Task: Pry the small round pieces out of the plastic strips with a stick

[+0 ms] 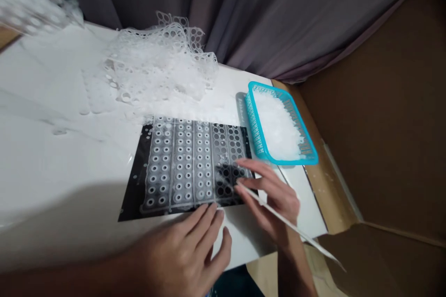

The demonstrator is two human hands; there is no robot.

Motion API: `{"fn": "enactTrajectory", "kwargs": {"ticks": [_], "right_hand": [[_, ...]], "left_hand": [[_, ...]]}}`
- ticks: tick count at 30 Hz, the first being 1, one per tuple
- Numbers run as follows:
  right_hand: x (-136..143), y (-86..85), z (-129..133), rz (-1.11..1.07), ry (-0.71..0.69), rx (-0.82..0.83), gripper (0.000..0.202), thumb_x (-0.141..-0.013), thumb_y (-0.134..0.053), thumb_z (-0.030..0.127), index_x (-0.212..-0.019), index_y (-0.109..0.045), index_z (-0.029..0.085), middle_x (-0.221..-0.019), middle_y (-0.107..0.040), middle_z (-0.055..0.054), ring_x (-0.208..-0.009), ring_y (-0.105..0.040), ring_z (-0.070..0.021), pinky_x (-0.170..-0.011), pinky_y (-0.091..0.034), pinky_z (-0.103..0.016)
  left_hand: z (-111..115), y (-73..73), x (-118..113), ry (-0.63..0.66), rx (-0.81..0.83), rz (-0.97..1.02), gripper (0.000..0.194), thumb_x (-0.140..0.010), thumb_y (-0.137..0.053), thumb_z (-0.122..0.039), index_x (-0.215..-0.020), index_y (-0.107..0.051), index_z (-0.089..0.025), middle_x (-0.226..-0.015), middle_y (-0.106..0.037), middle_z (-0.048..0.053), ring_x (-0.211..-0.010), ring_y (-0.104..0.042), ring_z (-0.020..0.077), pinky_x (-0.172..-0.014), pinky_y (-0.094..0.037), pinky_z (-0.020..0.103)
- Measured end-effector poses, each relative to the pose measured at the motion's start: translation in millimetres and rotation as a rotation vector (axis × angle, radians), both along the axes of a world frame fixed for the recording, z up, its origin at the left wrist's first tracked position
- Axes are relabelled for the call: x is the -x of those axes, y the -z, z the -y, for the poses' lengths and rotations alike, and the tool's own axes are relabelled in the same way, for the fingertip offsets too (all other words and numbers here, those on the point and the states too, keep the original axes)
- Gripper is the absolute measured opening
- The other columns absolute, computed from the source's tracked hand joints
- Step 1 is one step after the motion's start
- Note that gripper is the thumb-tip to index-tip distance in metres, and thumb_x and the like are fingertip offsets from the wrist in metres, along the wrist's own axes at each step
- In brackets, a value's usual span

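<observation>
A translucent plastic sheet (183, 167) with rows of small rings lies on a black mat (130, 199). Most columns show white rings with dark centres, while the right-hand columns show dark round holes. My left hand (195, 241) is open, its fingertips resting at the sheet's near edge. Over the right-hand columns, my right hand (275, 195) pinches a long thin white stick (296, 228) that slants down to the right. Its tip near the fingers is blurred, so I cannot tell the tool's exact kind.
A blue plastic basket (258, 134) full of small white pieces stands right of the mat. Behind lies a heap of perforated clear plastic scraps (160, 65), with more scraps (38, 9) at far left. A grey curtain (223, 14) hangs behind the white table (52, 158); cardboard (390, 102) stands at right.
</observation>
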State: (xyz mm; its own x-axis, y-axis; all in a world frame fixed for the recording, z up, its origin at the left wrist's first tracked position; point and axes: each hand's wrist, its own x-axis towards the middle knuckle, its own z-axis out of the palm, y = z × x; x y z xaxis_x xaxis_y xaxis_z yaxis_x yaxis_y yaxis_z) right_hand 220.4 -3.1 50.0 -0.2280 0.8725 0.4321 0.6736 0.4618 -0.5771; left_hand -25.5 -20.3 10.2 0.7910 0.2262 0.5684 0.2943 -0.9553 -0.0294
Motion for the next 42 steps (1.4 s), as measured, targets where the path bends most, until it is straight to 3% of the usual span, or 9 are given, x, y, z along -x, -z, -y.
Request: {"fn": "enactTrajectory", "kwargs": {"ticks": [2,5,11,15,22,26,33,39,42], "right_hand": [[9.9,3.9,2.4,-0.059,-0.159,0.149,0.008,-0.100,-0.076,0.018,-0.106,-0.077,0.024,-0.129,-0.081,-0.010,-0.123,-0.077,-0.0279,-0.107,-0.065,-0.050],[17.6,8.6,2.2,-0.101,-0.271,0.262,0.007,-0.103,-0.073,0.020,-0.107,-0.077,0.024,-0.126,-0.082,-0.010,-0.121,-0.076,-0.0260,-0.104,-0.066,-0.047],[15.1,16.5,-1.5,-0.094,-0.306,0.264,0.008,-0.103,-0.072,0.015,-0.103,-0.075,0.023,-0.122,-0.082,-0.009,-0.110,-0.078,-0.0225,-0.097,-0.068,-0.043],[10.5,20.6,-4.1,-0.062,-0.340,0.249,0.008,-0.101,-0.074,0.015,-0.101,-0.076,0.022,-0.123,-0.082,-0.008,-0.110,-0.078,-0.0227,-0.096,-0.068,-0.043],[3.5,19.3,-10.2,-0.026,-0.409,0.278,0.004,-0.101,-0.076,0.018,-0.100,-0.079,0.021,-0.127,-0.081,-0.010,-0.114,-0.077,-0.0237,-0.097,-0.067,-0.043],[2.2,20.6,-11.2,0.030,-0.451,0.190,0.009,-0.104,-0.072,0.016,-0.107,-0.079,0.020,-0.129,-0.080,-0.012,-0.116,-0.077,-0.0244,-0.097,-0.069,-0.044],[4.3,28.8,-6.9,0.198,-0.535,-0.154,0.016,-0.101,-0.068,0.005,-0.107,-0.078,0.016,-0.137,-0.079,-0.017,-0.123,-0.080,-0.0281,-0.101,-0.073,-0.046],[5.8,31.1,-1.6,0.340,-0.514,-0.229,0.019,-0.101,-0.065,0.007,-0.103,-0.078,0.022,-0.141,-0.077,-0.010,-0.125,-0.079,-0.0274,-0.099,-0.073,-0.043],[6.5,30.1,-1.7,0.360,-0.496,-0.270,0.021,-0.103,-0.061,0.007,-0.109,-0.078,0.018,-0.139,-0.077,-0.016,-0.122,-0.080,-0.0282,-0.097,-0.074,-0.041]], "left_hand": [[8.2,-1.0,-0.4,-0.030,0.019,-0.012,0.038,-0.102,-0.055,-0.027,-0.128,-0.074,-0.008,-0.119,-0.083,0.020,-0.115,-0.080,0.0364,-0.106,-0.058,0.050],[13.3,-1.9,-0.4,-0.058,0.033,-0.046,0.040,-0.104,-0.053,-0.028,-0.131,-0.072,-0.007,-0.118,-0.083,0.020,-0.115,-0.080,0.0352,-0.111,-0.055,0.051],[14.4,-2.3,0.2,-0.096,0.036,-0.006,0.037,-0.102,-0.053,-0.026,-0.127,-0.074,-0.008,-0.117,-0.083,0.019,-0.114,-0.080,0.0364,-0.112,-0.054,0.051],[15.8,1.0,0.5,-0.125,0.037,-0.047,0.035,-0.100,-0.058,-0.032,-0.122,-0.073,-0.007,-0.120,-0.082,0.024,-0.118,-0.078,0.0416,-0.112,-0.054,0.055],[9.7,-0.2,3.2,-0.104,0.028,-0.038,0.032,-0.100,-0.059,-0.031,-0.118,-0.073,-0.008,-0.117,-0.082,0.024,-0.116,-0.079,0.0397,-0.110,-0.056,0.052],[5.5,-1.8,6.5,-0.071,0.024,-0.063,0.037,-0.099,-0.061,-0.035,-0.120,-0.074,-0.006,-0.121,-0.081,0.025,-0.116,-0.078,0.0396,-0.110,-0.055,0.051],[-3.2,2.5,6.9,-0.029,0.109,0.008,0.033,-0.095,-0.065,-0.027,-0.117,-0.076,-0.005,-0.112,-0.081,0.023,-0.112,-0.077,0.0388,-0.108,-0.054,0.055],[-7.1,3.0,5.2,-0.028,0.226,0.073,0.032,-0.097,-0.061,-0.028,-0.114,-0.078,-0.006,-0.108,-0.080,0.019,-0.105,-0.074,0.0342,-0.106,-0.052,0.053],[-7.6,0.5,5.7,-0.018,0.270,0.077,0.031,-0.098,-0.061,-0.027,-0.112,-0.078,-0.005,-0.105,-0.079,0.018,-0.104,-0.073,0.0328,-0.107,-0.052,0.052]]}}
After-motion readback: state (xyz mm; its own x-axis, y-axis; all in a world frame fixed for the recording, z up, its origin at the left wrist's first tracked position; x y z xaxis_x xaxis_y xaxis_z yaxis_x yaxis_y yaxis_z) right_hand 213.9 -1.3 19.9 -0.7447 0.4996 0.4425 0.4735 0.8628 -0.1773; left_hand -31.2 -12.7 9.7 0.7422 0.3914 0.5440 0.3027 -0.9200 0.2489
